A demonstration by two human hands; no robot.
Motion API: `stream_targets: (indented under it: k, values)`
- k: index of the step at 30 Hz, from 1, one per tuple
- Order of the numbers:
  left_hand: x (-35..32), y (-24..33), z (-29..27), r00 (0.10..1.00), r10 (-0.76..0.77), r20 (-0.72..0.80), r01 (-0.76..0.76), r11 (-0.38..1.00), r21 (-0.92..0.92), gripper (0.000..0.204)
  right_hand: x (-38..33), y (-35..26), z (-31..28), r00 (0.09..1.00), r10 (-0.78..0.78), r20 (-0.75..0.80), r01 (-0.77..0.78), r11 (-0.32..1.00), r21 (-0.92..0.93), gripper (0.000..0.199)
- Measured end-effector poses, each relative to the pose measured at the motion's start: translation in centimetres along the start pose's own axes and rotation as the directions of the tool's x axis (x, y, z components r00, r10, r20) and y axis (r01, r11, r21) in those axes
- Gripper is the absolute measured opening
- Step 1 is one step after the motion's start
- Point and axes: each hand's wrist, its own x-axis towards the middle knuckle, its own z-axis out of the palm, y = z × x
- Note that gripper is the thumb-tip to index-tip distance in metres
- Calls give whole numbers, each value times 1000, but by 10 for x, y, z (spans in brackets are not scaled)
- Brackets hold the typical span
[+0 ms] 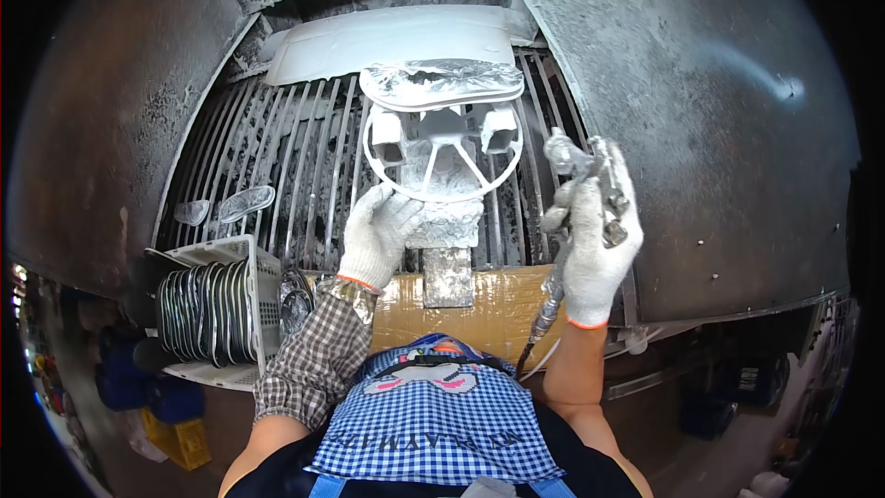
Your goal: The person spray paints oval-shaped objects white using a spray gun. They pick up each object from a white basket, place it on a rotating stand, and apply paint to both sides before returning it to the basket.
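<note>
My left hand, in a white knit glove, is at the near left rim of a white wheel-like ring, its fingers curled against it. The ring has spokes and two boxy white posts, and sits on a crusted white base. Across the top lies a shoe sole, with shiny crinkled film over its face and a white edge. My right hand, gloved too, is wrapped round a spray gun coated in whitish residue, to the right of the ring and apart from it. A wrapped hose runs down from the gun.
Metal slats form the bench, with two small film-covered pieces at left. A white plastic crate holds several dark soles upright. Brown cardboard lines the near edge. Dusty booth walls stand at both sides; a white board leans behind.
</note>
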Motion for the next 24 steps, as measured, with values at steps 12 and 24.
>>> stream_targets:
  k: [12,24]
  values:
    - [-8,-8,-6,985,89,-150,-65,985,161,37,-6,22,10,977,77,197,-121,968,220,59]
    - [-5,-21,42,986,156,55,-162,977,141,29,-4,8,-7,991,1,137,-17,994,111,55]
